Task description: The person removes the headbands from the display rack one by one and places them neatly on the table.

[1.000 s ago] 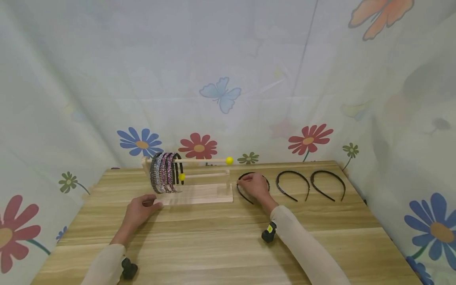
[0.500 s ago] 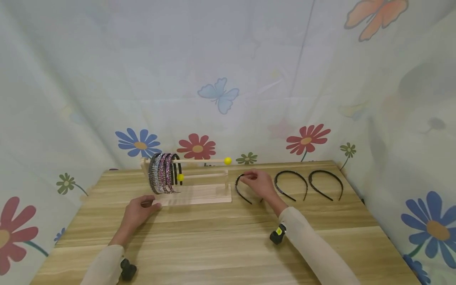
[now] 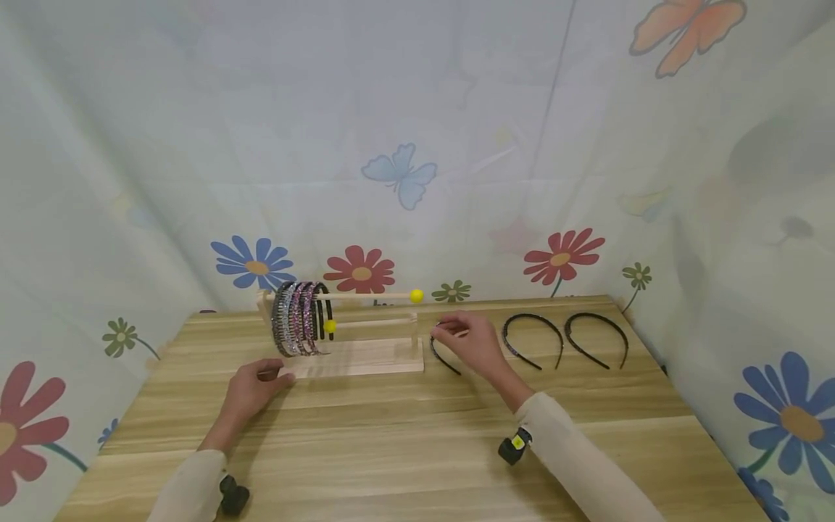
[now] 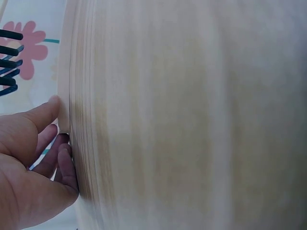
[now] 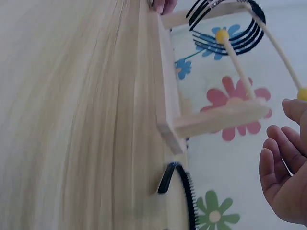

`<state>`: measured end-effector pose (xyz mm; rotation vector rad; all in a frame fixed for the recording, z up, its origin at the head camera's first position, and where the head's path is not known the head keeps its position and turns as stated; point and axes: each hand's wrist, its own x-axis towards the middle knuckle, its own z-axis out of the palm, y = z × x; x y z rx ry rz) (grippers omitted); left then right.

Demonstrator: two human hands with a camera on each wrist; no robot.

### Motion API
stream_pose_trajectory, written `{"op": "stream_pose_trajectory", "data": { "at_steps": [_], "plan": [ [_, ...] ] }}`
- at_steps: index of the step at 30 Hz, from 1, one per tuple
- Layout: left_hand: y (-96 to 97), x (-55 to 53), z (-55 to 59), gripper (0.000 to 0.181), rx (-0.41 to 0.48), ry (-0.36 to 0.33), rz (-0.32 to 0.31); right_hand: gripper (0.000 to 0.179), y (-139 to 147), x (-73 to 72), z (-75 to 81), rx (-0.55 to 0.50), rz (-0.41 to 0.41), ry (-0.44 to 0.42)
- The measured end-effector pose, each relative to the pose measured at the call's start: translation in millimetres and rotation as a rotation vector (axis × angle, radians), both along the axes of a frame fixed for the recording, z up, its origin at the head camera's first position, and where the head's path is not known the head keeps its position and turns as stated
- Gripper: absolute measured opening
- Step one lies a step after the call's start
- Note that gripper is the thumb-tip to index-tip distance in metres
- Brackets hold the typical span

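Only the right wrist's view shows the right hand with thumb and fingers parted, and comb teeth on the curved black headband below, on the table. The left hand pinches the wooden stand by a corner; glittery bands hang there.

So the wood-grain surface is holding a wooden rack, back left. Two black headbands are lying off right, and a third one is peeking out beside the rack.
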<state>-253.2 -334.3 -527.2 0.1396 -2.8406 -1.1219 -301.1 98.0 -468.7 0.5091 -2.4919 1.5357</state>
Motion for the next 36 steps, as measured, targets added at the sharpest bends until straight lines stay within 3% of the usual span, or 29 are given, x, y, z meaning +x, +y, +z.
{"op": "stream_pose_trajectory", "data": {
  "at_steps": [10, 36],
  "plan": [
    [0.7, 1.6, 1.3, 0.053, 0.003, 0.008, -0.001, 0.03, -24, 14.8, 20.1, -0.044, 0.098, 0.129],
    [-1.7, -1.2, -1.5, 0.053, 0.005, 0.028, -0.005, 0.03, -112, 24.8, 28.5, -0.092, 0.269, 0.056]
  ]
}}
